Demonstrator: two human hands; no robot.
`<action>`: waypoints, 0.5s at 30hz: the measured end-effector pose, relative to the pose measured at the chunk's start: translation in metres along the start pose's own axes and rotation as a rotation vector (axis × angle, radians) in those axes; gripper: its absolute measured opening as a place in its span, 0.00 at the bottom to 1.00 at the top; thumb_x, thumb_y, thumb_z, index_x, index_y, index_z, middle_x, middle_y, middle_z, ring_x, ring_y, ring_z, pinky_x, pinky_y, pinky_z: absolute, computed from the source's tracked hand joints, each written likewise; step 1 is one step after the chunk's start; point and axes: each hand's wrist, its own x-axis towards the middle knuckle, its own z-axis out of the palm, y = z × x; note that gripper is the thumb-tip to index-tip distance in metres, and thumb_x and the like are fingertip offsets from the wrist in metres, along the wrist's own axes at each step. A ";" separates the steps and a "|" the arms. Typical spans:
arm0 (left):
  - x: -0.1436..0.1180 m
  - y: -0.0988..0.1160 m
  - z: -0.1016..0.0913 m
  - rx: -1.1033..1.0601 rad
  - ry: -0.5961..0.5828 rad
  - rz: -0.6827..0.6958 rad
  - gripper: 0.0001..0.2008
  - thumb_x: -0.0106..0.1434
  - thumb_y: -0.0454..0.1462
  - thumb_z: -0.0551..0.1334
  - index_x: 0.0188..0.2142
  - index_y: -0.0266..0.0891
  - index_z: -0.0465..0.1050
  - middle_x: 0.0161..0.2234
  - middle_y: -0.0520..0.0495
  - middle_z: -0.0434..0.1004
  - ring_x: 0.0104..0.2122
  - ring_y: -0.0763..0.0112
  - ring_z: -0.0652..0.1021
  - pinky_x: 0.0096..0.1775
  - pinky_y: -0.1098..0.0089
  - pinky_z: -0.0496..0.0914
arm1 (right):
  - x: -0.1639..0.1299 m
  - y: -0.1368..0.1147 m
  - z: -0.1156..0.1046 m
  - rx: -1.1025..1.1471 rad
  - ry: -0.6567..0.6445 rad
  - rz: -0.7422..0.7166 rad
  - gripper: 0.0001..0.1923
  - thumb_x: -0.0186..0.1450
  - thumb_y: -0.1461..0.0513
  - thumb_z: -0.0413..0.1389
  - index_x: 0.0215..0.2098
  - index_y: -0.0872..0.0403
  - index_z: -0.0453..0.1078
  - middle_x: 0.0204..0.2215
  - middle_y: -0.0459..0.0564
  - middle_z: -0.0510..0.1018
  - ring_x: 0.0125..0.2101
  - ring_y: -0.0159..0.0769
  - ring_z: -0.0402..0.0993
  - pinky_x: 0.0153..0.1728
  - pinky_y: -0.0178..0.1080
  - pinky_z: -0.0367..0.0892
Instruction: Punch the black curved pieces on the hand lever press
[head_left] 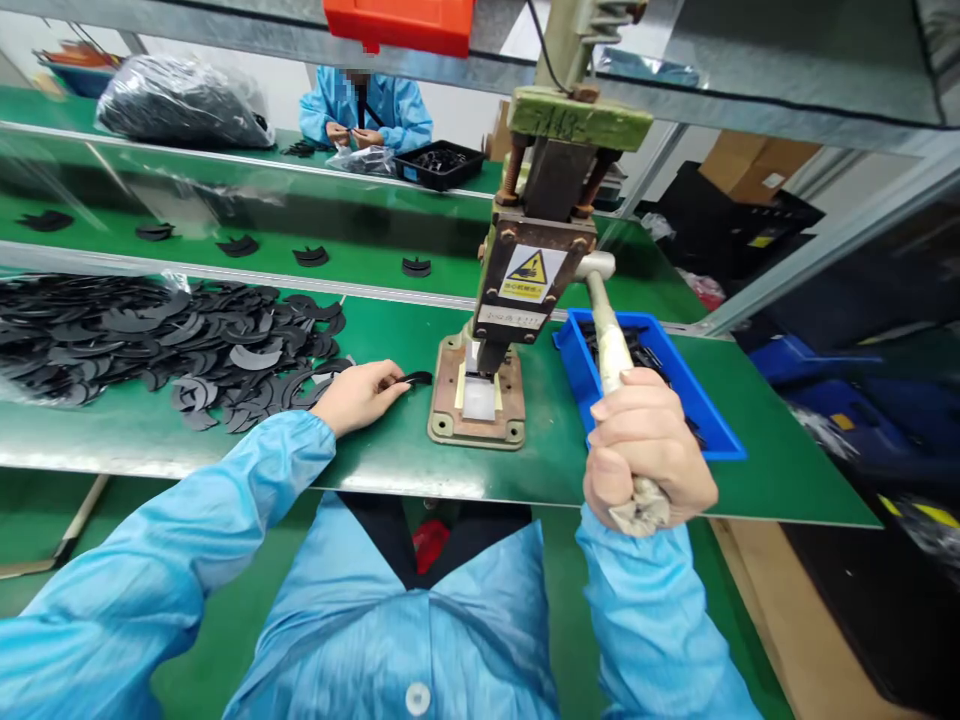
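My right hand [645, 450] is closed around the cloth-wrapped lever handle [609, 335] of a manual press [536, 250] standing on the green table [375, 460]. My left hand [360, 395] rests on the table just left of the press base [450, 400], fingers pinching a black curved flat part [414, 378] that points toward the press. A big heap of the same black curved parts [150, 340] lies to the left of that hand.
A blue tray [712, 420] with black parts sits right of the press, under the lever. Behind runs a green conveyor belt [262, 265] carrying spaced black parts. A person in a blue coat [367, 110] works at the far side beside a black tray [439, 165].
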 end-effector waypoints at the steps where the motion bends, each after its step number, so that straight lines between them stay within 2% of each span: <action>1: 0.002 0.001 -0.003 0.059 -0.040 0.031 0.15 0.70 0.49 0.61 0.48 0.46 0.81 0.38 0.46 0.85 0.37 0.59 0.82 0.41 0.63 0.74 | 0.000 0.000 0.000 0.001 0.007 0.000 0.09 0.58 0.65 0.61 0.23 0.50 0.66 0.21 0.41 0.75 0.28 0.38 0.77 0.49 0.60 0.76; 4: 0.009 0.004 -0.009 0.201 -0.090 0.147 0.16 0.71 0.46 0.59 0.48 0.45 0.83 0.42 0.42 0.85 0.44 0.55 0.83 0.46 0.61 0.75 | -0.001 0.001 0.001 -0.001 0.018 -0.008 0.09 0.59 0.65 0.61 0.23 0.50 0.66 0.21 0.41 0.75 0.28 0.38 0.77 0.49 0.61 0.76; 7: 0.012 0.007 -0.016 0.223 -0.032 0.150 0.17 0.72 0.47 0.58 0.48 0.47 0.85 0.43 0.41 0.85 0.45 0.56 0.83 0.48 0.62 0.75 | -0.002 0.002 0.002 -0.011 0.026 -0.023 0.10 0.60 0.64 0.61 0.24 0.50 0.66 0.21 0.40 0.75 0.28 0.37 0.77 0.49 0.59 0.76; 9: 0.010 0.011 -0.023 0.093 -0.031 0.080 0.18 0.73 0.49 0.58 0.51 0.48 0.83 0.41 0.44 0.86 0.42 0.58 0.84 0.45 0.63 0.76 | -0.003 0.002 0.002 -0.011 0.026 -0.013 0.10 0.61 0.63 0.61 0.24 0.50 0.66 0.21 0.39 0.75 0.29 0.36 0.78 0.50 0.58 0.76; 12: 0.004 0.018 -0.033 -0.266 -0.130 -0.047 0.24 0.70 0.53 0.62 0.58 0.44 0.79 0.37 0.45 0.87 0.36 0.60 0.85 0.39 0.65 0.78 | -0.004 0.002 0.002 -0.005 0.026 0.007 0.11 0.62 0.62 0.61 0.24 0.49 0.66 0.22 0.39 0.75 0.29 0.36 0.78 0.51 0.58 0.76; 15: 0.003 0.030 -0.033 -0.538 -0.199 -0.081 0.31 0.67 0.54 0.67 0.64 0.41 0.73 0.39 0.42 0.87 0.39 0.60 0.86 0.44 0.63 0.79 | -0.005 0.002 0.003 -0.002 0.040 0.005 0.12 0.63 0.61 0.61 0.24 0.49 0.66 0.22 0.39 0.75 0.29 0.36 0.77 0.51 0.60 0.75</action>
